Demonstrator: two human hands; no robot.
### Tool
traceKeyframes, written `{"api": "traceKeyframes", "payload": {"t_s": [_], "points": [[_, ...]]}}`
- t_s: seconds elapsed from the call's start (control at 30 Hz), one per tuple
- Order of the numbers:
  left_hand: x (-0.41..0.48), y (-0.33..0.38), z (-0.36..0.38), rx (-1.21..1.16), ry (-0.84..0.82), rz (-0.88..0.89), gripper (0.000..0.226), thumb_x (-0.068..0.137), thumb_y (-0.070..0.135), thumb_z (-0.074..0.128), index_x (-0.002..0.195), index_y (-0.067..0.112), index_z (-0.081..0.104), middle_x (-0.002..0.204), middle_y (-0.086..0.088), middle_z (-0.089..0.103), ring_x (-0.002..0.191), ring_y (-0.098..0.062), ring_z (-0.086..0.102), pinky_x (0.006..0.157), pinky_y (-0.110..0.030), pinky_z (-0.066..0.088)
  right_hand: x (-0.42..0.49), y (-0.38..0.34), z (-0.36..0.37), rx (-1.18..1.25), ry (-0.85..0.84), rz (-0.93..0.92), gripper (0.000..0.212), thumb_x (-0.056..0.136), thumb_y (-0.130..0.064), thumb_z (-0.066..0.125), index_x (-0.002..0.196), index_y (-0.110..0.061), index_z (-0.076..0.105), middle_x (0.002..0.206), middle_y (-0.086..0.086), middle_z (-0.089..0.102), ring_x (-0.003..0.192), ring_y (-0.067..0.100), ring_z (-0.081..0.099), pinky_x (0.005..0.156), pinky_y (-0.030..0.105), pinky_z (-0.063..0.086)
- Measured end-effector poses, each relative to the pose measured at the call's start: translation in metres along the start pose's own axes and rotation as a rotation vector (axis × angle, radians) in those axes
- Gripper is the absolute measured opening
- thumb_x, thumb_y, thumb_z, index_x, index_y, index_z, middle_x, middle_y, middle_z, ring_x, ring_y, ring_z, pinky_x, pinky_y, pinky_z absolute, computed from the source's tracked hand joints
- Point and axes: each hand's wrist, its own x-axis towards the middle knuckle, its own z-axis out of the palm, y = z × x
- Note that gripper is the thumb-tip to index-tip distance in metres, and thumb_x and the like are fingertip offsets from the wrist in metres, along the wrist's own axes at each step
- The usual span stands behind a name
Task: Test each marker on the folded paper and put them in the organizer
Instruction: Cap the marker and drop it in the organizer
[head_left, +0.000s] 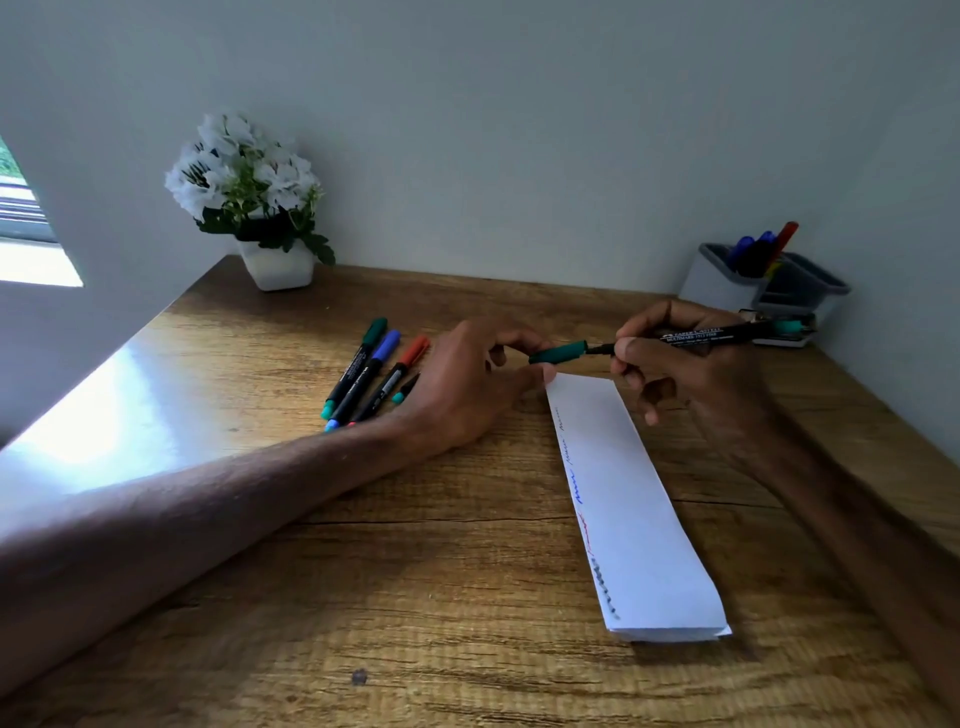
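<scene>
Marker (701, 335) gripped in right hand (691, 379); cap (558, 352) pinched by left hand (467, 387), apparently off

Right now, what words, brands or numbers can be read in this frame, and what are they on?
"FABER-CASTELL": barrel of the green marker in the right hand.
"MULTIMARK": line below on the same barrel; the rest is too blurred.
Markers lying on the table: white print, too small to read.
Folded paper: only squiggles, no words.
Green cap in the left hand: no print visible.
</scene>
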Motion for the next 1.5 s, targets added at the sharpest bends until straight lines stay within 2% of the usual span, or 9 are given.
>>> {"api": "traceKeyframes", "payload": {"t_s": [0.23, 0.4, 0.57, 0.67, 0.83, 1.07, 1.33, 1.5], "points": [[0.001, -0.001, -0.001, 0.008, -0.004, 0.032, 0.026, 0.093, 0.038, 0.072, 0.119, 0.039, 0.072, 0.082, 0.031, 0.058, 0.076, 0.003, 0.054, 0.061, -0.016, 0.037, 0.001, -0.002, 0.000, 0.032, -0.023, 0.033, 0.002, 0.090, 0.000, 0.064, 0.091, -0.001, 0.066, 0.075, 0.016, 0.071, 0.058, 0.022, 0.064, 0.039, 0.028, 0.050], [0.001, -0.003, -0.001, -0.019, -0.003, 0.076, 0.028, 0.093, 0.035, 0.072, 0.121, 0.034, 0.073, 0.104, 0.020, 0.074, 0.090, -0.003, 0.065, 0.076, -0.021, 0.053, 0.001, -0.007, 0.002, 0.036, -0.012, 0.042, 0.021, 0.081, -0.019, 0.069, 0.093, -0.001, 0.066, 0.075, 0.014, 0.073, 0.059, 0.022, 0.067, 0.041, 0.028, 0.051], [0.001, -0.002, 0.001, -0.027, 0.001, 0.112, 0.029, 0.094, 0.037, 0.070, 0.123, 0.035, 0.071, 0.099, 0.018, 0.075, 0.088, -0.003, 0.065, 0.070, -0.014, 0.051, 0.000, -0.008, 0.003, 0.065, 0.019, 0.092, 0.017, 0.082, -0.025, 0.068, 0.089, -0.009, 0.069, 0.079, 0.013, 0.076, 0.064, 0.023, 0.072, 0.042, 0.026, 0.052], [0.000, -0.002, 0.000, -0.052, 0.022, 0.119, 0.030, 0.093, 0.038, 0.072, 0.123, 0.035, 0.072, 0.084, 0.014, 0.072, 0.078, 0.000, 0.063, 0.062, -0.009, 0.046, 0.000, -0.011, 0.006, 0.085, 0.030, 0.119, 0.014, 0.082, -0.025, 0.068, 0.088, -0.012, 0.069, 0.080, 0.013, 0.077, 0.065, 0.023, 0.074, 0.042, 0.024, 0.052], [-0.001, -0.001, 0.000, -0.084, 0.021, 0.142, 0.030, 0.093, 0.037, 0.072, 0.122, 0.031, 0.073, 0.088, 0.017, 0.073, 0.082, -0.004, 0.063, 0.067, -0.009, 0.047, -0.001, -0.013, 0.006, 0.106, 0.048, 0.129, 0.015, 0.082, -0.026, 0.068, 0.090, -0.013, 0.069, 0.081, 0.013, 0.077, 0.066, 0.023, 0.074, 0.043, 0.025, 0.053], [-0.001, -0.002, 0.001, -0.083, 0.025, 0.145, 0.029, 0.092, 0.039, 0.073, 0.120, 0.031, 0.075, 0.076, 0.016, 0.068, 0.068, 0.004, 0.059, 0.060, -0.007, 0.042, 0.000, -0.012, 0.006, 0.107, 0.053, 0.128, 0.018, 0.082, -0.025, 0.069, 0.091, -0.010, 0.068, 0.080, 0.014, 0.077, 0.064, 0.024, 0.074, 0.042, 0.024, 0.053], [0.000, -0.003, 0.001, -0.071, 0.015, 0.143, 0.031, 0.092, 0.040, 0.072, 0.122, 0.032, 0.073, 0.085, 0.019, 0.070, 0.077, 0.004, 0.061, 0.064, -0.007, 0.043, 0.002, -0.013, 0.003, 0.111, 0.056, 0.122, 0.034, 0.074, -0.034, 0.073, 0.093, -0.006, 0.066, 0.080, 0.014, 0.077, 0.063, 0.024, 0.074, 0.043, 0.024, 0.053], [0.000, -0.003, 0.001, -0.083, 0.012, 0.134, 0.031, 0.092, 0.039, 0.072, 0.123, 0.034, 0.073, 0.086, 0.021, 0.071, 0.079, 0.002, 0.062, 0.065, -0.007, 0.044, 0.000, -0.010, 0.004, 0.090, 0.038, 0.110, 0.021, 0.080, -0.025, 0.070, 0.090, -0.007, 0.067, 0.080, 0.015, 0.077, 0.064, 0.024, 0.074, 0.043, 0.026, 0.054]]}}
